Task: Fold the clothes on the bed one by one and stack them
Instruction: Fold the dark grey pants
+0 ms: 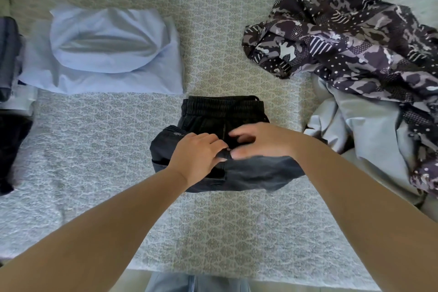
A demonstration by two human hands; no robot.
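The step in hand looks like the last fold of the dark shorts [222, 125], which lie in the middle of the bed [106, 149] just in front of the person. Both hands meet on top of the garment. The left hand [196, 156] lies palm down with its fingers [213, 142] curled and pinching a fold of dark cloth at the centre seam. The right hand [263, 140] is blurred; its fingers rest bent on the same spot, and I cannot tell whether they grip or only press. Next, the bundle likely needs flattening, then carrying left to the folded pale blue shirt [106, 54]. The camouflage garment [343, 31] and a grey one [367, 130] wait unfolded at the right.
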